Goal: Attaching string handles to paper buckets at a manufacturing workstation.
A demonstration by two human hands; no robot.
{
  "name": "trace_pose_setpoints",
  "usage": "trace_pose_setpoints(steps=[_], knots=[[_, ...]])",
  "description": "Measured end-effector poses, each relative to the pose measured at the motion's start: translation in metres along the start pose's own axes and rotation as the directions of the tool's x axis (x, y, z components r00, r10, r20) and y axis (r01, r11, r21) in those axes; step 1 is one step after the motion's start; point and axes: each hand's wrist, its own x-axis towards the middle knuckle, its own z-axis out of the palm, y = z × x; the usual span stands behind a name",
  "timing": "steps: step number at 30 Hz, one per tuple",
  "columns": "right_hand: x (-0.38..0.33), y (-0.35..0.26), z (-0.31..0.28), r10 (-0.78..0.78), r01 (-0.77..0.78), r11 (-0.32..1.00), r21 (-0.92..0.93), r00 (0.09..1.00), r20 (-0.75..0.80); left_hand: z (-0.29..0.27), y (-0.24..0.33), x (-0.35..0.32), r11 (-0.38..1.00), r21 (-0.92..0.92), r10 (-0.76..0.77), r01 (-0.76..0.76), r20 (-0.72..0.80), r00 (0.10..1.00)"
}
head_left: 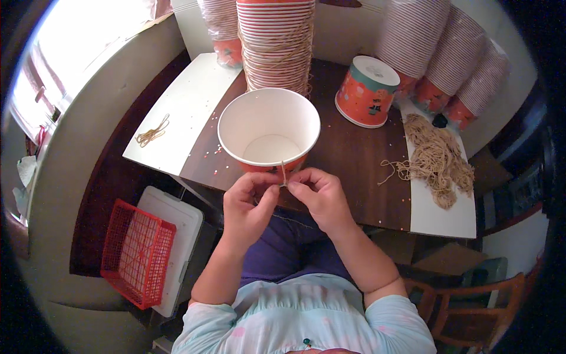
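1. Paper cup point(269, 127): orange outside, white inside, open mouth up, at the near edge of the dark worktop point(354, 171), just past my hands.
2. Elastic cord point(283, 174): a thin tan strand at the cup's 6 o'clock rim, running down into my fingertips.
3. Left hand point(246, 206): fingers pinched narrow on the cord's lower end, at 7 o'clock from the cup.
4. Right hand point(321, 197): fingers likewise pinched on the cord, at 5 o'clock from the cup, tips touching those of the left.
5. Tall stack of cups point(277, 44): at the cup's 12 o'clock, bound with cords.
6. Upturned cup point(367, 91): at 2 o'clock, base upward, standing alone.
7. Leaning cup stacks point(448, 59): farther out at 2 o'clock.
8. Heap of tan cords point(436, 156): at 3 o'clock on a white sheet point(442, 218).
9. Small cord bundle point(152, 133): at 9 o'clock on a white board point(183, 106).
10. Red plastic basket point(138, 252): at 8 o'clock, below the worktop, on a white box point(183, 221).
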Motion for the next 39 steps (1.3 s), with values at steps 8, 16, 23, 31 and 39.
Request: trace_pose_setpoints(steps=[8,16,23,31,39], knots=[[-0.009,0.011,0.000,0.027,-0.026,0.998,-0.056,0.999,0.021,0.005,-0.001,0.008,0.986,0.160,0.042,-0.041,-0.007,0.999],[-0.023,-0.008,-0.014,0.183,-0.115,0.961,-0.250,0.946,0.267,0.004,0.009,0.006,0.995,0.013,-0.100,0.100,0.002,0.995],[-0.014,-0.016,-0.011,-0.008,0.011,0.974,-0.228,1.000,0.013,-0.006,0.001,0.000,0.989,0.084,-0.129,0.124,0.060,0.990],[-0.003,-0.010,0.015,0.002,-0.002,1.000,-0.003,1.000,0.022,-0.002,-0.002,-0.009,0.990,0.139,-0.027,0.024,0.018,0.999],[0.004,-0.009,0.012,-0.025,0.025,0.999,-0.029,1.000,-0.004,-0.016,0.003,0.012,0.990,0.111,-0.082,0.084,-0.022,0.996]])
